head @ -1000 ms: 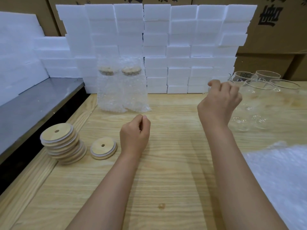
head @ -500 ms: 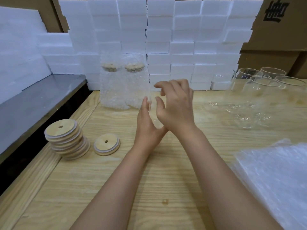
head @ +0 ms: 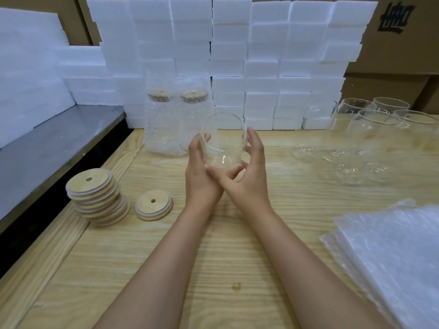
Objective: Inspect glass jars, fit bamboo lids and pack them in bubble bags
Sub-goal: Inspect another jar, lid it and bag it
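You're only early on, I reckon: two bagged jars [head: 175,119] sit done at 11 o'clock, your left hand [head: 202,172] and right hand [head: 249,176] both cup one lidless glass jar [head: 222,143] dead centre, with lids [head: 97,198] at 9, empty jars [head: 375,129] at 2 and bubble bags [head: 392,252] at 4 left to use.

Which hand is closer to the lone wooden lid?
Left. Both hold the glass jar; the left hand is right of the lone lid, the right hand farther right beyond it.

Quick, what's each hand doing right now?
Left hand: holds the glass jar, fingers curled round its left side.
Right hand: holds the same jar from the right, thumb under its base.
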### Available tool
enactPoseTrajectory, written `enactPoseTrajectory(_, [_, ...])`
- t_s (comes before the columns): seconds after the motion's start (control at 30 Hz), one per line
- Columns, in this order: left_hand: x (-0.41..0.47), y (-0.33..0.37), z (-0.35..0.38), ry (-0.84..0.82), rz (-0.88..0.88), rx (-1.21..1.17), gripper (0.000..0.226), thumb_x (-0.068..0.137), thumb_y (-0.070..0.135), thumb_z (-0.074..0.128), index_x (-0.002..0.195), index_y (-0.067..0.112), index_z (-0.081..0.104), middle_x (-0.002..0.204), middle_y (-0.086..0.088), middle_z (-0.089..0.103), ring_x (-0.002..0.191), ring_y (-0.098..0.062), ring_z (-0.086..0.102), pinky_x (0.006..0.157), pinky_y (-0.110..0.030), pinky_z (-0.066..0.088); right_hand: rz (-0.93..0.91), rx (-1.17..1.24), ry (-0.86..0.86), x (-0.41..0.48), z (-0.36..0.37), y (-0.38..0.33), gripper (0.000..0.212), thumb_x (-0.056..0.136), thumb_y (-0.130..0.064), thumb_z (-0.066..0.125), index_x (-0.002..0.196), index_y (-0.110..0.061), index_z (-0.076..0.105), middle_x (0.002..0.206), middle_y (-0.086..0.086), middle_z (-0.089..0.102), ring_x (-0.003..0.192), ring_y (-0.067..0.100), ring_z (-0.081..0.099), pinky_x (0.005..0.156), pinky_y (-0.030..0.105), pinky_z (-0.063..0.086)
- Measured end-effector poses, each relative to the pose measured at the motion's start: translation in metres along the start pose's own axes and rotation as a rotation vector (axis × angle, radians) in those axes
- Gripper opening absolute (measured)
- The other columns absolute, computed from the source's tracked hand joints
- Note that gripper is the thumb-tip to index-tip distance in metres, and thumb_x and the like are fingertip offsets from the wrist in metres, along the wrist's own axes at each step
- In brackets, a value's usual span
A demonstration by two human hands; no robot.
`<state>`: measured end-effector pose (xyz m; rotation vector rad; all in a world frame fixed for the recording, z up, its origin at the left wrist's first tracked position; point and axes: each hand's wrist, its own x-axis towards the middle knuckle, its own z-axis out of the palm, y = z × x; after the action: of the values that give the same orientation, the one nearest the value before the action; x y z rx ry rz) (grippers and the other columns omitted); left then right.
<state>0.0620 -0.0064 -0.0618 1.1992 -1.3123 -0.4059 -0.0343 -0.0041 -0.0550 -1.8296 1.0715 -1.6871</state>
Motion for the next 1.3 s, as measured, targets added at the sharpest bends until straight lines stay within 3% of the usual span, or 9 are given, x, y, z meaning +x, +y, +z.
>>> enactPoseTrajectory(0.13, [-0.001, -0.002, 0.002, -0.008, -0.005, 0.028, 0.09, 0.064, 0.031, 0.087, 0.128, 0.046, 0.026, 0.115, 0.041, 0.046, 0.101, 0.014, 0.052, 0.075, 0.001, 0.037, 0.026, 0.065, 0.022, -0.003, -0.001, 0.008, 0.082, 0.068, -0.02, 0.082, 0.126, -0.043, 0.029, 0.127, -0.028, 0.042, 0.121, -0.006, 0.044, 0.096, 0.021, 0.046])
enactPoseTrajectory(0.2, [-0.001, -0.005, 0.004, -0.011, -0.008, 0.046, 0.089, 0.066, 0.03, 0.086, 0.128, 0.043, 0.025, 0.11, 0.03, 0.049, 0.095, 0.018, 0.05, 0.071, 0.003, 0.035, 0.041, 0.084, 0.016, -0.004, -0.001, 0.009, 0.081, 0.068, -0.014, 0.083, 0.123, -0.042, 0.031, 0.125, -0.03, 0.042, 0.121, -0.005, 0.045, 0.097, 0.025, 0.048])
enactPoseTrajectory(0.33, [0.001, -0.009, 0.005, 0.001, 0.022, 0.079, 0.088, 0.07, 0.022, 0.085, 0.126, 0.042, 0.02, 0.117, 0.011, 0.051, 0.092, -0.006, 0.055, 0.069, 0.002, 0.035, 0.046, 0.076, -0.008, -0.005, 0.0, 0.007, 0.081, 0.067, -0.011, 0.084, 0.119, -0.043, 0.031, 0.125, -0.03, 0.039, 0.122, -0.002, 0.044, 0.102, 0.039, 0.046])
enactPoseTrajectory(0.5, [0.003, -0.013, 0.005, 0.022, 0.089, 0.089, 0.092, 0.068, 0.019, 0.085, 0.13, 0.031, 0.019, 0.116, 0.029, 0.04, 0.1, -0.002, 0.049, 0.074, -0.001, 0.035, -0.001, 0.105, -0.042, -0.007, -0.001, -0.002, 0.077, 0.069, -0.033, 0.079, 0.127, -0.036, 0.028, 0.134, -0.014, 0.038, 0.127, 0.001, 0.041, 0.105, 0.045, 0.043])
enactPoseTrajectory(0.7, [0.002, -0.014, 0.0, 0.016, 0.088, 0.09, 0.087, 0.07, 0.016, 0.083, 0.121, 0.05, 0.021, 0.13, 0.008, 0.047, 0.11, -0.017, 0.054, 0.085, -0.03, 0.048, 0.019, 0.211, -0.068, -0.002, -0.006, -0.012, 0.074, 0.071, -0.041, 0.071, 0.133, -0.024, 0.034, 0.134, -0.018, 0.044, 0.128, 0.002, 0.044, 0.104, 0.045, 0.043])
enactPoseTrajectory(0.8, [0.003, -0.017, 0.001, 0.017, 0.09, 0.108, 0.086, 0.071, 0.016, 0.082, 0.122, 0.048, 0.022, 0.131, 0.005, 0.048, 0.11, -0.017, 0.055, 0.082, -0.022, 0.042, 0.053, 0.204, -0.119, 0.002, -0.007, -0.012, 0.073, 0.068, -0.032, 0.078, 0.13, -0.023, 0.041, 0.121, -0.035, 0.047, 0.12, -0.007, 0.046, 0.103, 0.038, 0.045])
enactPoseTrajectory(1.0, [0.005, -0.017, 0.0, 0.017, 0.137, 0.179, 0.079, 0.074, 0.018, 0.077, 0.128, 0.038, 0.022, 0.132, 0.006, 0.046, 0.111, -0.025, 0.054, 0.072, -0.011, 0.03, 0.227, 0.186, -0.065, 0.01, 0.002, -0.021, 0.076, 0.058, -0.032, 0.089, 0.118, -0.029, 0.041, 0.117, -0.027, 0.044, 0.111, -0.011, 0.045, 0.102, 0.035, 0.043])
enactPoseTrajectory(1.2, [0.0, -0.014, -0.001, 0.008, 0.141, 0.148, 0.087, 0.069, 0.017, 0.084, 0.137, 0.017, 0.03, 0.123, 0.028, 0.036, 0.105, 0.007, 0.04, 0.077, 0.007, 0.027, 0.349, 0.197, 0.096, 0.019, 0.008, -0.031, 0.058, 0.061, -0.043, 0.087, 0.1, -0.028, 0.047, 0.105, -0.021, 0.052, 0.098, -0.007, 0.051, 0.083, 0.019, 0.041])
enactPoseTrajectory(1.3, [0.0, -0.014, 0.0, -0.007, 0.151, 0.148, 0.084, 0.068, 0.013, 0.084, 0.135, 0.006, 0.034, 0.129, 0.017, 0.038, 0.106, 0.007, 0.04, 0.079, 0.006, 0.028, 0.361, 0.244, 0.161, 0.02, 0.009, -0.032, 0.038, 0.076, -0.045, 0.076, 0.093, -0.025, 0.048, 0.097, -0.014, 0.058, 0.089, -0.006, 0.056, 0.078, 0.013, 0.042])
